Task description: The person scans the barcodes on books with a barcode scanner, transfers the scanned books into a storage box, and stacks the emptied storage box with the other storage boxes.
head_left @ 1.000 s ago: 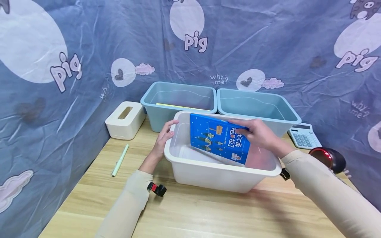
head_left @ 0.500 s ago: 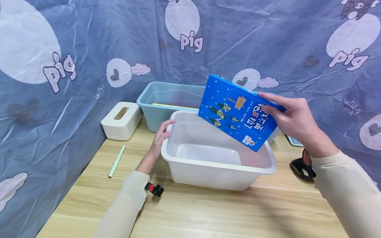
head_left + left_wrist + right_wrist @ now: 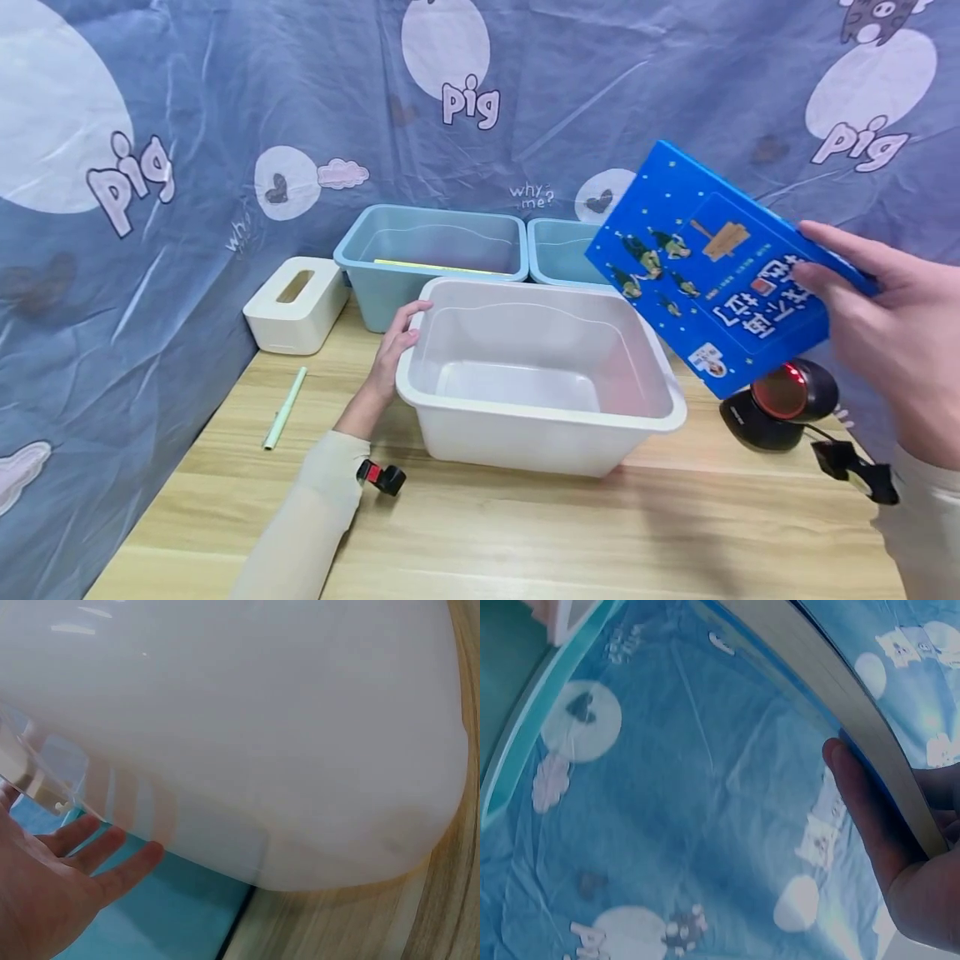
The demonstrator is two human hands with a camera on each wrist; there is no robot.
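A thick blue book [image 3: 690, 267] with white lettering and cartoon figures on its cover is held up, tilted, to the right of the white bin. My right hand [image 3: 892, 342] grips its right end, thumb on the cover. From the right wrist view, the book's page edges [image 3: 840, 682] run up from between the thumb [image 3: 862, 802] and the fingers behind. The white bin [image 3: 525, 437] stands on the table with nothing seen inside. On its left rim, my left hand [image 3: 387, 350] holds on; several fingers [image 3: 127, 874] lie against the outer wall in the left wrist view.
Two blue-green bins [image 3: 386, 292] stand behind, the left one holding something yellow-edged [image 3: 438, 267]. A tissue box [image 3: 288, 321] and a pale green pen [image 3: 285, 408] lie left. To the right, below the book, sits a black device [image 3: 765, 417] with a red glow.
The book has come up out of the white bin and moved right in my right hand. My left hand has stayed on the bin's rim.
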